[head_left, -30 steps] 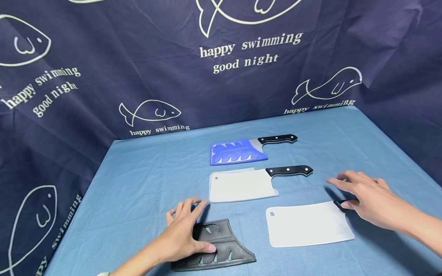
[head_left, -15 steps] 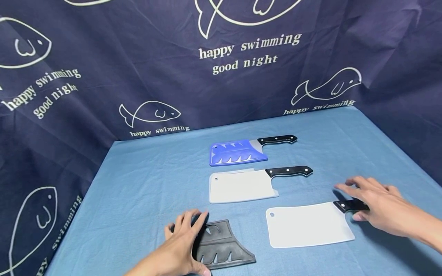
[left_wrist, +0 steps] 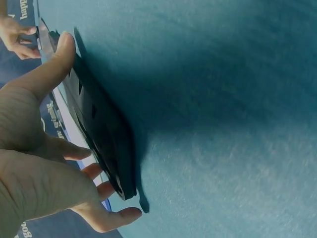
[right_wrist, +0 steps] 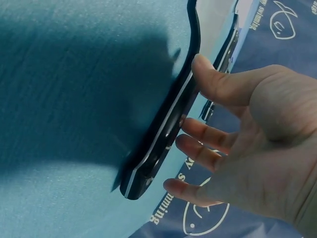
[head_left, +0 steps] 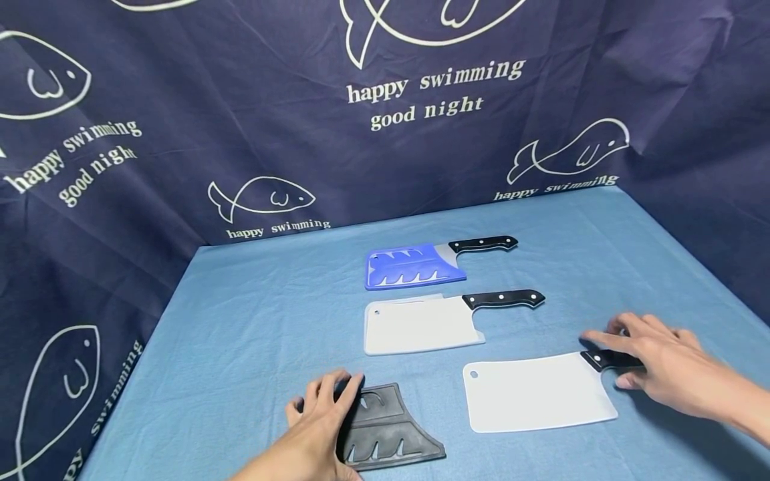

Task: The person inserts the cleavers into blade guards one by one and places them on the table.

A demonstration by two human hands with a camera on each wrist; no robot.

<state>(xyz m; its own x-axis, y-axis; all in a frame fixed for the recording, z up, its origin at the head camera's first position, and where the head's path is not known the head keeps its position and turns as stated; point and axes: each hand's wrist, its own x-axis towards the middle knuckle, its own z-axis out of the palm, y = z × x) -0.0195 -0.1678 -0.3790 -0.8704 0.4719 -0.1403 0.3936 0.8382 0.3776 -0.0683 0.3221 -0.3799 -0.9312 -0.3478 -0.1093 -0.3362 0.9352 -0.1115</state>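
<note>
In the head view my left hand [head_left: 319, 427] spreads over the left end of a black blade cover [head_left: 388, 427] with slot cut-outs, lying on the table. The left wrist view has my thumb along one edge of the cover [left_wrist: 106, 124] and the fingers by its far end; firm contact is unclear. To the right, a cleaver [head_left: 535, 394] with a bare, white-looking blade and a black riveted handle lies flat. My right hand [head_left: 668, 364] hovers around that handle. In the right wrist view thumb and loosely bent fingers lie either side of the handle [right_wrist: 166, 129].
Behind lie two more cleavers with black handles: one in a whitish, see-through cover [head_left: 421, 327], another in a blue cover [head_left: 415, 267]. A blue cloth [head_left: 252, 321] spreads over the table. A dark blue curtain [head_left: 271, 87] with fish prints encloses the back and sides.
My left hand has shifted down toward the near edge of the blade cover. My right hand has moved slightly right along the cleaver's handle, baring more of it. The cleavers and covers stay put.
</note>
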